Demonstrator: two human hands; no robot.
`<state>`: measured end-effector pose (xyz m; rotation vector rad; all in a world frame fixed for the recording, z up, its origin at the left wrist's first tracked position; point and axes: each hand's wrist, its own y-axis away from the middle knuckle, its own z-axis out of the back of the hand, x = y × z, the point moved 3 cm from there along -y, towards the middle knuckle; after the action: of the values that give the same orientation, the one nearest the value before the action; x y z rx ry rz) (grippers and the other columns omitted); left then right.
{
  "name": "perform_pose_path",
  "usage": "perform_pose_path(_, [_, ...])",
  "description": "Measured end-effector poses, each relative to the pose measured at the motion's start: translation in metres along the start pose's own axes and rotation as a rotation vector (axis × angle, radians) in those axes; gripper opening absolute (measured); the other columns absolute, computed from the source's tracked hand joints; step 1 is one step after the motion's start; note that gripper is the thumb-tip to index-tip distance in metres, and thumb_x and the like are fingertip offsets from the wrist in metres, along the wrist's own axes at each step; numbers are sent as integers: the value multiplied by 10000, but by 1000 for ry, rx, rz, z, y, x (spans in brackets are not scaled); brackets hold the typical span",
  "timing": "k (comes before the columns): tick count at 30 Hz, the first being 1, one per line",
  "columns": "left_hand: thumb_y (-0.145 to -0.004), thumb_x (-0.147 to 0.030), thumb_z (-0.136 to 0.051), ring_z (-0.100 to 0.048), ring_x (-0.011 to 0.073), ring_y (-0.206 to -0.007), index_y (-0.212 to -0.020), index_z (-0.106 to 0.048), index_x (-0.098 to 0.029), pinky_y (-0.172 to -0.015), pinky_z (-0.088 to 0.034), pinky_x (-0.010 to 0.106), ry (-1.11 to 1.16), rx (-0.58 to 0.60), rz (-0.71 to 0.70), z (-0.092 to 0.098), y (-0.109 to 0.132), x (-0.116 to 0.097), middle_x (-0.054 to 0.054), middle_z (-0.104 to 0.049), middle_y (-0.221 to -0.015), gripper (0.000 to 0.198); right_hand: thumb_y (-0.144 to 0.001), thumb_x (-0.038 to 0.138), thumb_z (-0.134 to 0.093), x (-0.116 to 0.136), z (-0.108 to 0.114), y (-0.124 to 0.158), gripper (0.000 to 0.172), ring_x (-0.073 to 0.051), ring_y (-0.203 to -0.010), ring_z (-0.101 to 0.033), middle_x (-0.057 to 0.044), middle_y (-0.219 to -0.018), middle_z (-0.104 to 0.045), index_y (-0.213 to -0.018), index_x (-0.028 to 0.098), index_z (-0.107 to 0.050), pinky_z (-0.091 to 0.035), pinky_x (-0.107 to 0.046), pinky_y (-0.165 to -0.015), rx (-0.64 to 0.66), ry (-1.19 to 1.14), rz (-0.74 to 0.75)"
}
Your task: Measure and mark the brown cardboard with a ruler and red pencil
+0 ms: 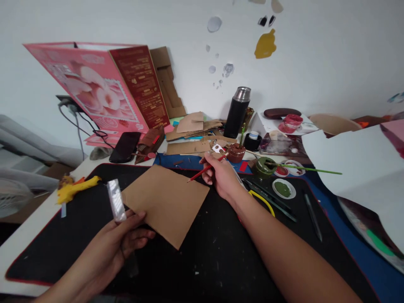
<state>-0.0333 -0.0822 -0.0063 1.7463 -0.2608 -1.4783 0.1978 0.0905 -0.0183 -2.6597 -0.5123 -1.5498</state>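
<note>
A flat brown piece of cardboard (168, 200) is tilted above the black mat, its left corner pinched between the thumb and fingers of my left hand (126, 235). A strip of clear, shiny tape (116, 200) stands up beside my left thumb; whether it is stuck to the board I cannot tell. My right hand (219, 172) is wrapped round a red pencil (205, 170), its tip close to the cardboard's upper right edge. Touching or just apart, I cannot tell. A small white piece with dark holes (217, 148) shows just behind my right fingers.
On the black mat (78, 235) lie a yellow figure (77, 189), dark pens (312, 216) and a yellow-handled tool (265, 204). Paint jars (265, 167), a lid of green paint (284, 188) and a black thermos (236, 113) stand behind. A phone (125, 147) and pink box (94, 88) are at left.
</note>
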Motion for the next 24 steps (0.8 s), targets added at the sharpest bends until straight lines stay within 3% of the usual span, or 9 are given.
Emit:
perform_pose_path(7, [-930, -4, -687, -818, 241, -711, -1168, -683, -82, -584, -658, 247, 265, -94, 178, -17, 26, 20, 168, -820, -985, 250, -820, 564, -875, 5, 2, -1, 429, -98, -380, -477, 87, -459, -442, -746, 179, -703, -262, -213, -361, -48, 5, 33])
perform_pose_path(15, [-1040, -136, -608, -837, 291, -906, -1408, -595, -97, -695, -681, 305, 367, -43, 281, -30, 32, 33, 185, -808, -1168, 371, -849, 659, -826, 13, 8, -3, 517, -95, -389, -492, 63, -468, -492, -696, 186, -683, -264, -214, -355, -178, 15, 122])
perform_pose_path(17, [-1038, -213, -642, -832, 293, -930, -1410, -589, -90, -724, -677, 316, 348, 51, 319, -33, 32, 38, 205, -787, -1242, 395, -852, 684, -811, 14, 7, -2, 536, -93, -381, -479, 58, -462, -506, -682, 195, -671, -265, -219, -351, -197, 40, 146])
perform_pose_path(19, [-964, -378, -788, -821, 263, -851, -1402, -600, -116, -699, -659, 298, 290, 216, 339, -34, 33, 45, 189, -794, -1228, 544, -855, 696, -802, 14, 6, -2, 539, -93, -379, -475, 55, -459, -515, -685, 201, -674, -269, -220, -352, -201, 65, 163])
perform_pose_path(22, [-739, -753, -895, -635, 127, -509, -1390, -636, -198, -462, -480, 199, 77, 543, 325, -32, 43, 58, 87, -809, -887, 894, -849, 694, -807, 14, 5, 0, 527, -96, -382, -492, 53, -466, -525, -698, 205, -682, -273, -217, -354, -198, 81, 167])
perform_pose_path(24, [-753, -883, -786, -531, 88, -491, -1274, -706, -188, -440, -389, 163, -60, 695, 312, -27, 51, 65, 48, -737, -727, 872, -850, 695, -803, 13, 5, 1, 521, -99, -382, -504, 52, -468, -527, -718, 201, -700, -273, -214, -354, -191, 86, 156])
